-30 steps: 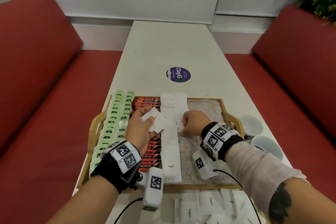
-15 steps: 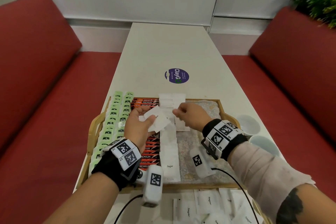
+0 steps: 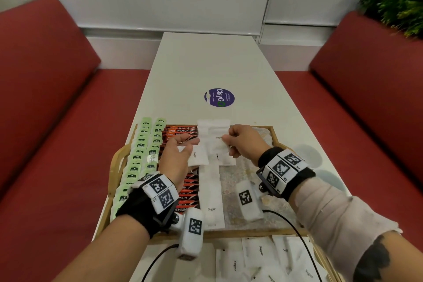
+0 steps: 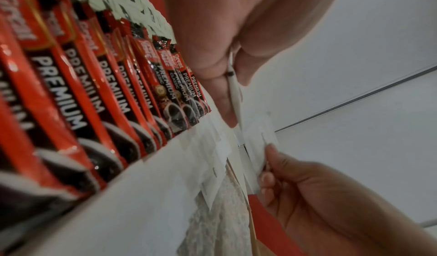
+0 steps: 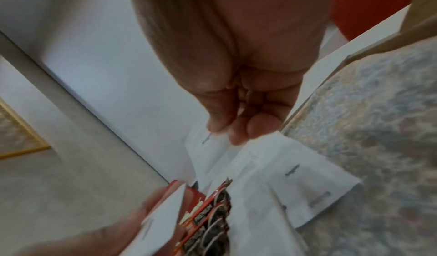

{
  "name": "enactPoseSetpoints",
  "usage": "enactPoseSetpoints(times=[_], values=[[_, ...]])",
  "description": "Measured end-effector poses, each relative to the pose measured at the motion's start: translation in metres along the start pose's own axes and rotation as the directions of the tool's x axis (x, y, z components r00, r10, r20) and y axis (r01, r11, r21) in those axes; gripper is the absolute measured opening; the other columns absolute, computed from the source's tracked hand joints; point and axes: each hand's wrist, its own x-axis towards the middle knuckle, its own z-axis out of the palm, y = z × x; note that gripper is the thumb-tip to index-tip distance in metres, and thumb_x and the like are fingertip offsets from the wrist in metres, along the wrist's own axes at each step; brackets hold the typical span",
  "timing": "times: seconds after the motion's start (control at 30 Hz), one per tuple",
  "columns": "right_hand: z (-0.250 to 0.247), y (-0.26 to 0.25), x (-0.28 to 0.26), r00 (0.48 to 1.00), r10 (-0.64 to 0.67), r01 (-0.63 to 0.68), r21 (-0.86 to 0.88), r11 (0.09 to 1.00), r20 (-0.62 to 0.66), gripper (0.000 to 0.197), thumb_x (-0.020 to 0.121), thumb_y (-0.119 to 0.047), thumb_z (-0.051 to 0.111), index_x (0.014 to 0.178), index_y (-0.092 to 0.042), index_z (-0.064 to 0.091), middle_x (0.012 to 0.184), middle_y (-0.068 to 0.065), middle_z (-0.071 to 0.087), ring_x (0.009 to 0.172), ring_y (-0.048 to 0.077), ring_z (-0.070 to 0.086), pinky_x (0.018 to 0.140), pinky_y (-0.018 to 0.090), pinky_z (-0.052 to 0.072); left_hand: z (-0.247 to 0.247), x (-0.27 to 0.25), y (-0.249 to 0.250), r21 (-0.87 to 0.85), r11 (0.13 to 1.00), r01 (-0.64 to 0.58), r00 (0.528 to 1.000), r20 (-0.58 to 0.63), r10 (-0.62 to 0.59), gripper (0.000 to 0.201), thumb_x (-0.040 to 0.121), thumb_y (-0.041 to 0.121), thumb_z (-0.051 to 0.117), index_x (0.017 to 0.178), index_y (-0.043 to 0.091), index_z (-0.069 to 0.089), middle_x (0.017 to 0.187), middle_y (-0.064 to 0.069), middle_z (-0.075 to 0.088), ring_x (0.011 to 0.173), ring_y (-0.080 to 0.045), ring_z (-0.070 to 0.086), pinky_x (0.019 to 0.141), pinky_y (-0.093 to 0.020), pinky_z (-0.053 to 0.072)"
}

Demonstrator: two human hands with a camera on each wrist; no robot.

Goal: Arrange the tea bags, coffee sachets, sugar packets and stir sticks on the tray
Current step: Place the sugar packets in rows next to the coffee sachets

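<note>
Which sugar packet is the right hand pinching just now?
The packet at the far end of the white column, pinched at its right edge by the right hand. The left hand holds separate packets, nearer and further left.

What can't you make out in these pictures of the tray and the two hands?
- Coffee sachets, head view: the left hand hides the middle of the row.
- Sugar packets near the bottom edge, head view: cut off, count unclear.
- Right hand, right wrist view: blurred; print on its pinched sugar packet unreadable.
- Stir sticks: none clearly identifiable in any view.
</note>
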Motion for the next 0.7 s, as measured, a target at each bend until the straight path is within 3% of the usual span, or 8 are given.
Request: enactPoseSetpoints(times=[0.07,0.17,0.27,0.37,0.43,0.53,0.6,0.7], values=[[-0.004,0.009,0.002,0.998,0.049,-0.05,-0.024,0.998,-0.036,0.031,0.095,-0.009,0.052,0.066,-0.012,0.04,0.056,0.008,0.052,0.047,0.016,0.054,0.049,0.024,0.048,-0.001,0.0,0.001,-0.007,1.0,0.0,1.0,0.005,0.0,0.024,0.1,0.002,0.039,0.116,0.017,0.048,0.113,0.005,0.066,0.093,-0.018,0.065,0.075,-0.041,0.057],[-0.008,0.02,0.004,0.988,0.137,-0.142,-0.064,0.988,-0.074,0.033,0.095,-0.007,0.051,0.066,-0.014,0.038,0.061,0.005,0.05,0.048,0.015,0.055,0.044,0.021,0.045,-0.003,0.002,0.001,0.023,1.0,-0.016,1.0,0.008,0.015,0.033,0.1,0.002,0.036,0.125,0.02,0.046,0.114,0.009,0.067,0.102,-0.02,0.065,0.087,-0.045,0.053],[-0.007,0.032,0.006,0.977,0.201,-0.208,-0.112,0.972,-0.068,0.028,0.094,-0.009,0.054,0.069,-0.014,0.042,0.066,0.006,0.053,0.053,0.019,0.056,0.055,0.031,0.049,-0.004,0.004,0.0,0.05,0.999,-0.021,1.0,0.017,0.021,0.039,0.1,0.003,0.035,0.132,0.021,0.045,0.113,0.014,0.067,0.107,-0.017,0.063,0.086,-0.036,0.05],[-0.001,0.039,0.006,0.971,0.238,-0.239,-0.169,0.956,-0.028,0.026,0.092,-0.011,0.059,0.07,-0.014,0.046,0.067,0.008,0.057,0.059,0.024,0.055,0.064,0.039,0.053,-0.004,0.005,0.0,0.045,0.998,-0.049,0.999,0.002,0.049,0.043,0.099,-0.001,0.036,0.136,0.019,0.044,0.111,0.012,0.068,0.114,-0.018,0.06,0.101,-0.038,0.043],[0.002,0.041,0.006,0.966,0.257,-0.254,-0.172,0.952,-0.008,0.027,0.092,-0.013,0.06,0.069,-0.015,0.045,0.065,0.008,0.057,0.055,0.022,0.052,0.059,0.035,0.051,-0.004,0.005,0.001,0.034,0.997,-0.062,0.998,-0.008,0.062,0.045,0.098,-0.002,0.037,0.138,0.018,0.043,0.11,0.01,0.068,0.116,-0.018,0.058,0.104,-0.034,0.041],[0.006,0.042,0.008,0.962,0.272,-0.27,-0.171,0.947,-0.014,0.028,0.091,-0.013,0.061,0.068,-0.015,0.045,0.064,0.007,0.058,0.052,0.021,0.053,0.058,0.034,0.051,-0.005,0.005,0.0,0.024,0.997,-0.07,0.998,-0.001,0.07,0.045,0.098,-0.001,0.038,0.138,0.02,0.042,0.111,0.012,0.068,0.117,-0.018,0.058,0.108,-0.04,0.038],[0.008,0.041,0.009,0.964,0.264,-0.264,-0.197,0.944,-0.029,0.029,0.09,-0.012,0.063,0.067,-0.016,0.045,0.07,0.01,0.06,0.06,0.024,0.056,0.068,0.039,0.054,-0.005,0.005,0.0,0.025,0.996,-0.08,0.997,0.0,0.08,0.046,0.098,-0.002,0.039,0.139,0.019,0.042,0.111,0.011,0.068,0.114,-0.014,0.059,0.106,-0.035,0.04],[0.01,0.038,0.011,0.967,0.251,-0.252,-0.268,0.93,-0.04,0.03,0.089,-0.014,0.063,0.065,-0.016,0.045,0.081,0.012,0.061,0.075,0.026,0.058,0.081,0.04,0.053,-0.006,0.003,0.0,0.047,0.993,-0.112,0.994,0.003,0.112,0.042,0.097,-0.002,0.041,0.134,0.017,0.045,0.109,0.008,0.067,0.097,0.005,0.06,0.092,-0.016,0.043]])
